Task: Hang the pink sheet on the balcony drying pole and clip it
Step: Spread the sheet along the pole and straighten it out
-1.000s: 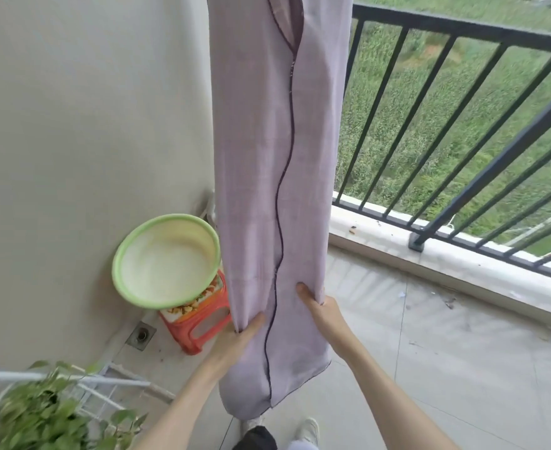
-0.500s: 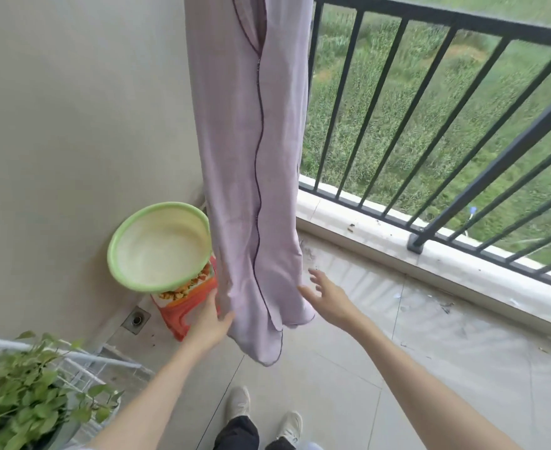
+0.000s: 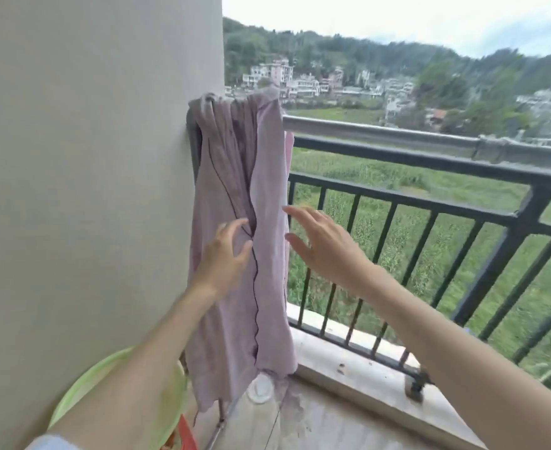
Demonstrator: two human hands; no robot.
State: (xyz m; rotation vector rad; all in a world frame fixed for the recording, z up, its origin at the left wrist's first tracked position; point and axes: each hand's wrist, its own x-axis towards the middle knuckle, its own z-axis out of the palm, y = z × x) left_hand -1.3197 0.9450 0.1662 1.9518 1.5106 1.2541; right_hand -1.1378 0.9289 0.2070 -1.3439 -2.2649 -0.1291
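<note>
Balcony setting: a plain beige wall (image 3: 89, 157) fills the left half of the head view, and a tiled floor (image 3: 300, 423) lies below.

At lower left, a green basin (image 3: 82, 391) sits against the wall, partly hidden behind the left forearm; an orange-red item (image 3: 186, 433) shows just under its rim, too blurred to identify.

The pink sheet (image 3: 228, 222) hangs bunched over the drying pole (image 3: 381, 131) at the wall corner and drops in long folds almost to the floor. A dark seam line runs down its front. No clip can be made out on it.

The left hand (image 3: 225, 258) is raised in front of the sheet, fingers loosely spread and slightly curled, gripping nothing; whether the fingertips touch the fabric cannot be determined.

The right hand (image 3: 326, 245) is raised just beside the sheet's right edge, fingers spread and extended, empty.

A white round object (image 3: 260, 388) lies on the floor near the sheet's lower end.

To the right, a dark metal railing (image 3: 462, 206) stands on a stone ledge (image 3: 365, 368) below the pole. Beyond it lie green fields, buildings and wooded hills.
</note>
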